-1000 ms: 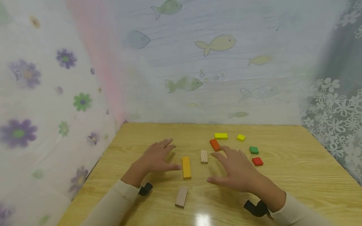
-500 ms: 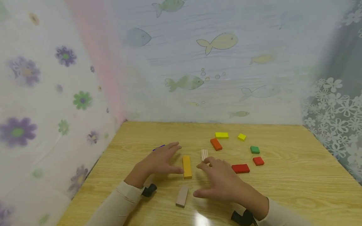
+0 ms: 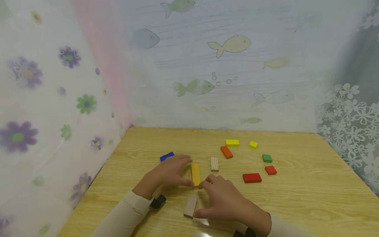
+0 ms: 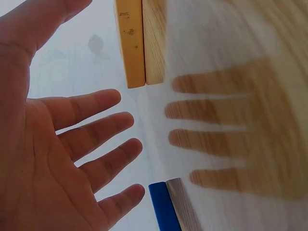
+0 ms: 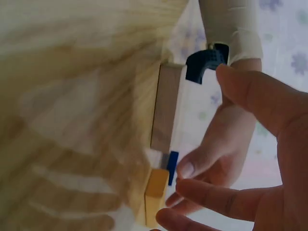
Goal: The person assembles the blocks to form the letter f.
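Observation:
My left hand [image 3: 171,171] hovers left of an orange-yellow block [image 3: 195,174], its thumb tip overlapping the block's near edge in the head view. In the left wrist view its fingers [image 4: 98,126] are spread and hold nothing. Behind this hand lies a blue block [image 3: 166,156], partly covered. My right hand [image 3: 226,200] is low over the table, with thumb and fingers apart around the right side of a plain wooden block [image 3: 190,206]. Its thumb tip is right at that block's edge. The right index fingertip comes close to the near end of the orange-yellow block.
A striped wooden block [image 3: 214,164] lies beyond the right hand. Further right are a long red block [image 3: 252,178], a small red one, a green block [image 3: 267,158], two yellow blocks and an orange-red block [image 3: 226,151]. Printed curtains border the wooden table [image 3: 311,197].
My right hand has moved left and nearer, uncovering the long red block and coming to the plain wooden block. My left hand has shifted slightly right and nearer, revealing the blue block.

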### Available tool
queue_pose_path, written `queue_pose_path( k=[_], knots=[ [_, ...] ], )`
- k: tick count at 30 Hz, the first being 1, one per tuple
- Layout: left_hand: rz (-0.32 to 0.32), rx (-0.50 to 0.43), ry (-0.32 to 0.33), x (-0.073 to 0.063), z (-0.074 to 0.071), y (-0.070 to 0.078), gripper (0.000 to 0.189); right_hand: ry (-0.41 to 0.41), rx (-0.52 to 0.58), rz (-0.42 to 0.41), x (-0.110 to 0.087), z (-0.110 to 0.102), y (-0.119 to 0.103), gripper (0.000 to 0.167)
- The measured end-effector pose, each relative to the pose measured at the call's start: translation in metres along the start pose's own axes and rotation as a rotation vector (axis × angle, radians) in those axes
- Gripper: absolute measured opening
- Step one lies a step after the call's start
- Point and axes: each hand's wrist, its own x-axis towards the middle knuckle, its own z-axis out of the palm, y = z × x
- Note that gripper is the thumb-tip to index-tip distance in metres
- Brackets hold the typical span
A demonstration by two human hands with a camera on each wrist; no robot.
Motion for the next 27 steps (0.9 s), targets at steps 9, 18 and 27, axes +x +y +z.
queue_pose_path(
  k=[9,18,27],
  knots=[
    [-0.011,0.037,0.0,-0.001,-0.001,0.005,0.09,-0.058,0.018,0.038,-0.001,0.005,-0.009,0.075],
    [0.007,0.064,0.014,0.001,0.002,0.006,0.082,-0.053,-0.004,0.069,0.0,0.008,-0.016,0.068],
    [-0.004,0.064,0.003,0.001,0.0,0.008,0.087,-0.041,-0.02,0.065,-0.001,0.01,-0.016,0.052]
  ],
)
